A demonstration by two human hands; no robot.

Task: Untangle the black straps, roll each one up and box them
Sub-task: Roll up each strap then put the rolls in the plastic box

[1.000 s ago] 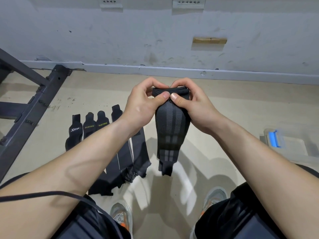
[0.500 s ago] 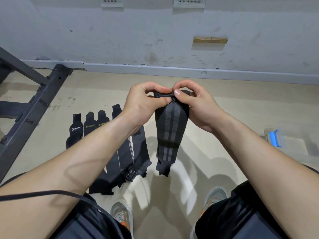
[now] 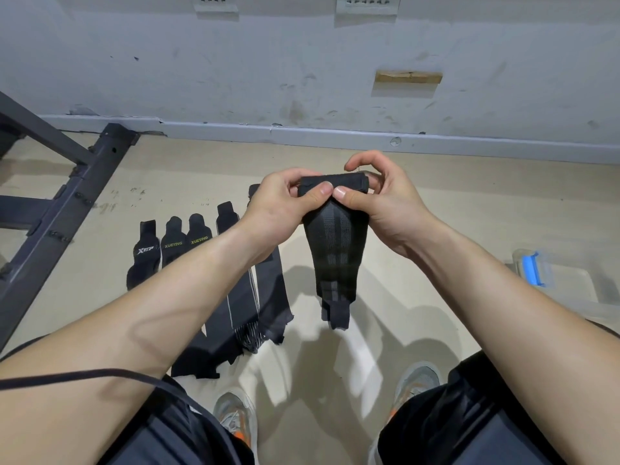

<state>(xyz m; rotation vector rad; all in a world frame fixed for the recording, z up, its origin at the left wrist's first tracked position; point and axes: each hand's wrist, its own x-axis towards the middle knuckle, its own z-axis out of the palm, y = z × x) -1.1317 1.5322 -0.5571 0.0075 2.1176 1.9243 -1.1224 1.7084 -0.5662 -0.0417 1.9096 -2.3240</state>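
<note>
A black strap with grey stripes (image 3: 333, 253) hangs in the air in front of me, its top end folded into a small roll. My left hand (image 3: 280, 204) and my right hand (image 3: 375, 201) pinch that rolled top between thumbs and fingers, thumbs meeting at the middle. The strap's tail dangles down toward the floor. Several other black straps (image 3: 188, 250) lie flat side by side on the floor to the left, partly hidden behind my left forearm. A clear plastic box with a blue latch (image 3: 533, 271) stands on the floor at the right.
A dark metal frame (image 3: 60, 209) stretches across the floor at the left. A grey wall with a skirting board (image 3: 335, 135) runs along the back. My two shoes (image 3: 236, 417) and knees are at the bottom. A thin black cord (image 3: 84, 377) crosses my left forearm.
The rolled top of the strap has grown a little thicker as my fingers turned it. The hanging tail has shortened slightly. Both hands stay at the same height.
</note>
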